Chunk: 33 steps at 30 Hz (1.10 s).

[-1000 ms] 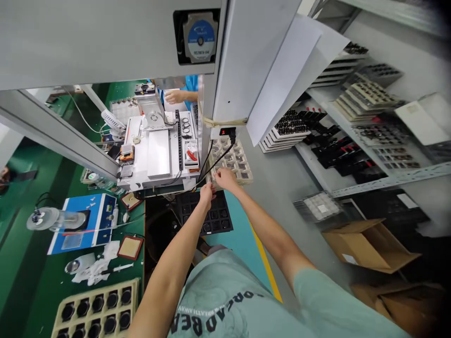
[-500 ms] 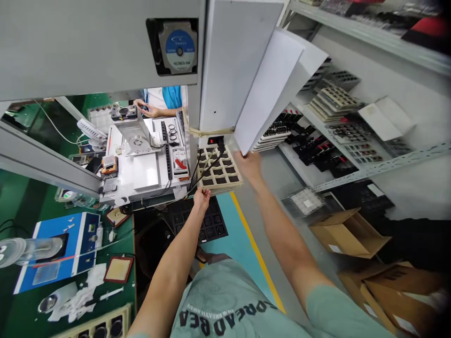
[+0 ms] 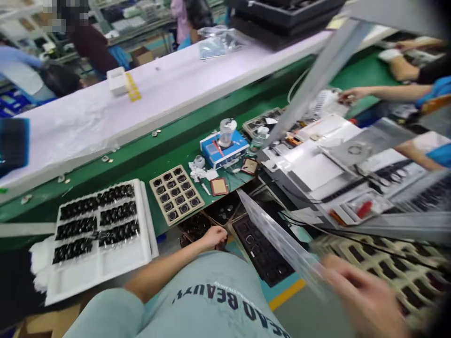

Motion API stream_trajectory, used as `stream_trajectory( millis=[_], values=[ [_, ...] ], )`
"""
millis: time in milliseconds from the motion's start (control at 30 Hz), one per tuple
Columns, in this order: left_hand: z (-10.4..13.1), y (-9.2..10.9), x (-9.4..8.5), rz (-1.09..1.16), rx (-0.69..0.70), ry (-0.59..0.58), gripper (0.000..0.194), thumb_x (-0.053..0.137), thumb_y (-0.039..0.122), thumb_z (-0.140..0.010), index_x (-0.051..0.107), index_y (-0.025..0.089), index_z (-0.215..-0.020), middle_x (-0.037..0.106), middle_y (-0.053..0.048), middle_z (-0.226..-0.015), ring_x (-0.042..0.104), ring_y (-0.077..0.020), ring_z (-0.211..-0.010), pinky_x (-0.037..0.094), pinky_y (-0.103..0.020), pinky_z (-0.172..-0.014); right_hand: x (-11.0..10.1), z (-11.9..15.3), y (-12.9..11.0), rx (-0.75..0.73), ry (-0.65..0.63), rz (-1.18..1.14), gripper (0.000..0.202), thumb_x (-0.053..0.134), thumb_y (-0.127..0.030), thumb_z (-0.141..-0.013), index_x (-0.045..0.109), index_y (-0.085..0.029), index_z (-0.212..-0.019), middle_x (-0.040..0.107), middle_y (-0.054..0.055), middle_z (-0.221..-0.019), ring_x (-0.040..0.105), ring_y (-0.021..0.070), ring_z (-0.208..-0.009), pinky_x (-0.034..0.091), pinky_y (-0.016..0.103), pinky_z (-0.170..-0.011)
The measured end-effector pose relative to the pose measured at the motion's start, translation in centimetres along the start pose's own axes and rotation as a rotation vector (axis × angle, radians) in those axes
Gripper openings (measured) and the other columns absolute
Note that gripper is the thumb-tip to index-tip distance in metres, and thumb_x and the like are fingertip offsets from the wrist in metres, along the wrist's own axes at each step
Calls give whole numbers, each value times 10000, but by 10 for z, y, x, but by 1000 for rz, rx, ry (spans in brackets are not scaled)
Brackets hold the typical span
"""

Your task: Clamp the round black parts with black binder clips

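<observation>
My right hand [image 3: 366, 295], smeared by motion at the lower right, grips one end of a thin translucent plastic sheet [image 3: 278, 234], which is tilted and seen nearly edge-on. Behind the sheet, low down, lies a black tray [image 3: 262, 263] with square pockets. My left hand [image 3: 214, 237] is closed in front of my body, just below the bench edge; whatever is in its fingers is hidden. Beside my right hand are stacked beige trays [image 3: 387, 263] with dark pockets. On the green bench sits a beige tray [image 3: 176, 195] of round dark parts.
A white tray [image 3: 102, 267] of black parts stands at the left. On the bench are a blue box [image 3: 224, 149], a brown-framed pad [image 3: 219, 186] and tissues. Cables [image 3: 352, 230] and a metal post [image 3: 317, 80] are at the right, near co-workers' hands [image 3: 352, 95].
My view has swung left from the cabinet and shelves to the green bench. My right hand has left the white panel and now holds the plastic sheet. My left hand has left the beige trays.
</observation>
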<state>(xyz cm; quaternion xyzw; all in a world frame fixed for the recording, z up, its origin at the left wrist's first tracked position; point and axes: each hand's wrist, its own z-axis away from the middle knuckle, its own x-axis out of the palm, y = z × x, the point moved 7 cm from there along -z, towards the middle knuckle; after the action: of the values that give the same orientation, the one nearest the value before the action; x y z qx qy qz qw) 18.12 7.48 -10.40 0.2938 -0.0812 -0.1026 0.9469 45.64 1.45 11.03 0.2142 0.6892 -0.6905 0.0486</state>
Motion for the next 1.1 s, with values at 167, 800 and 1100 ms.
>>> stream_trajectory(
  millis=[167, 800, 1100],
  values=[
    [82, -37, -166, 107, 238, 390, 255, 756, 402, -684, 704, 183, -805, 716, -64, -789, 630, -167, -711, 430, -249, -607, 215, -47, -42, -257, -373, 155, 306, 614, -465, -891, 620, -288, -641, 583, 61, -689, 578, 251, -739, 471, 396, -715],
    [214, -164, -344, -109, 430, 994, 230, 561, 391, -847, 670, 232, -973, 709, -118, -1017, 665, -281, -905, 509, -408, -832, 519, 22, 58, -422, -780, 884, 220, 568, -288, -962, 669, -169, -807, 700, 105, -943, 602, 236, -992, 404, 283, -802],
    [205, -53, -471, -930, 356, 968, 537, 610, 126, -765, 593, 179, -1299, 549, -195, -1429, 390, -380, -1408, 314, -551, -1114, 493, 36, 38, -372, -662, 758, 247, 529, -309, -956, 709, -154, -1023, 721, 152, -1059, 615, 302, -1068, 422, 396, -967]
  ],
)
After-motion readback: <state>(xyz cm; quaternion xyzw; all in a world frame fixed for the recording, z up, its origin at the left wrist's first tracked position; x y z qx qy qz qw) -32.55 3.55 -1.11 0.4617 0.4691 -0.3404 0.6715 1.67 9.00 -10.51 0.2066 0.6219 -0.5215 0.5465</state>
